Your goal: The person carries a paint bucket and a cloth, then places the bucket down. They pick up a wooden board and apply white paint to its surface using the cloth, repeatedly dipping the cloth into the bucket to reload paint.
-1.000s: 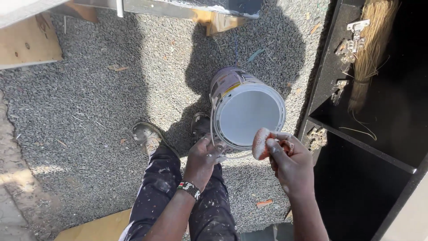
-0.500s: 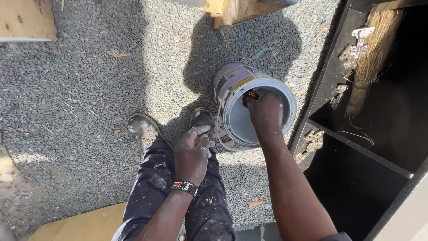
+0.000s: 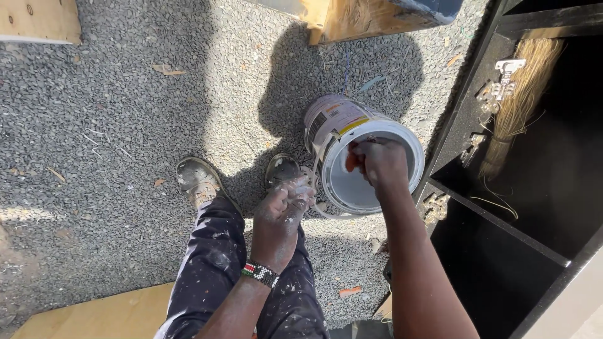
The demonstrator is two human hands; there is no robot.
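Note:
A white paint bucket (image 3: pixel 339 135) with a label stands open on the gravel, whitish paint inside. My right hand (image 3: pixel 380 163) reaches down into its mouth, fingers closed on a small orange object (image 3: pixel 350 161) that I cannot identify. My left hand (image 3: pixel 282 216), dusted with white, hangs just left of the bucket with its fingers pinched at the thin wire handle (image 3: pixel 309 179) by the rim. A beaded band sits on that wrist. My paint-spattered trousers and two worn shoes (image 3: pixel 196 179) are below and left of the bucket.
A black cabinet (image 3: pixel 534 207) with open compartments and a metal hinge (image 3: pixel 502 78) stands at the right, a straw broom (image 3: pixel 518 107) inside it. Wooden boards lie at top left (image 3: pixel 38 22), top centre (image 3: pixel 358 19) and bottom left (image 3: pixel 94 314). Grey gravel (image 3: pixel 107 125) covers the ground.
My right hand went from beside the bucket's rim, holding the orange object, into the bucket's mouth. My left hand stayed by the rim. The view drifted slightly.

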